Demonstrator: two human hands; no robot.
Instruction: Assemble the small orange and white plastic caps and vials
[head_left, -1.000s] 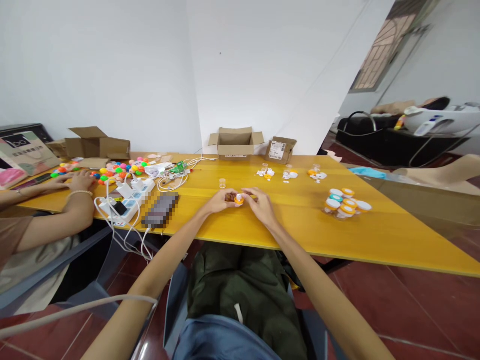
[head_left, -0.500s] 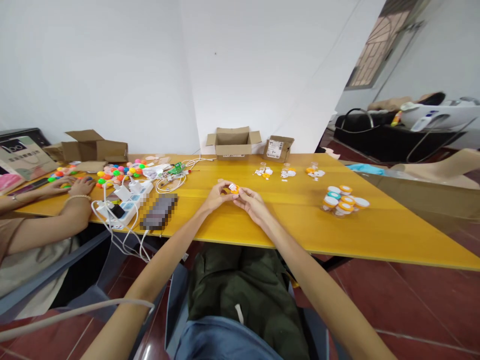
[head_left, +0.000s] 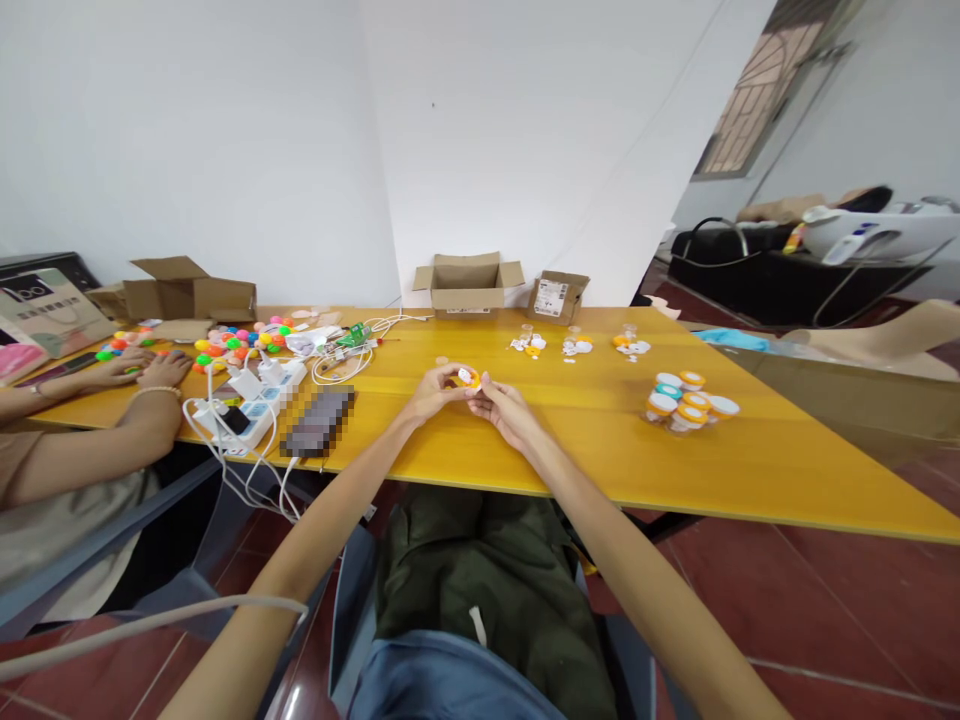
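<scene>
White plain wall (head_left: pixel 225 150) fills upper left and upper centre of the frame; below it, a yellow wooden table (head_left: pixel 585 430) runs across the middle. At centre, a small round plastic piece, orange w/ white part inside (head_left: pixel 469 379), is held just above the table, btw. two bare hands. The left hand (head_left: pixel 433 394) has thumb and fingers closed around its left side. The right hand (head_left: pixel 508 410) pinches its right edge w/ thumb and fingertips, the other fingers loosely curled; how firm each grip is, I cannot tell.

Right of centre stands a tight group of clear jars w/ orange, teal and white lids (head_left: pixel 686 402). Farther back, approx. upper centre-right, are three small clusters of clear cups w/ white and orange pcs. (head_left: pixel 531 346). Behind, near the wall, are a brown cardboard box w/ spread flaps (head_left: pixel 469 298) and a smaller labelled carton (head_left: pixel 559 298). At left: a white power strip (head_left: pixel 262 420), a dark blurred phone (head_left: pixel 319 422), multicoloured balls (head_left: pixel 240 342), and a co-worker's hands (head_left: pixel 163 370) on the table.
</scene>
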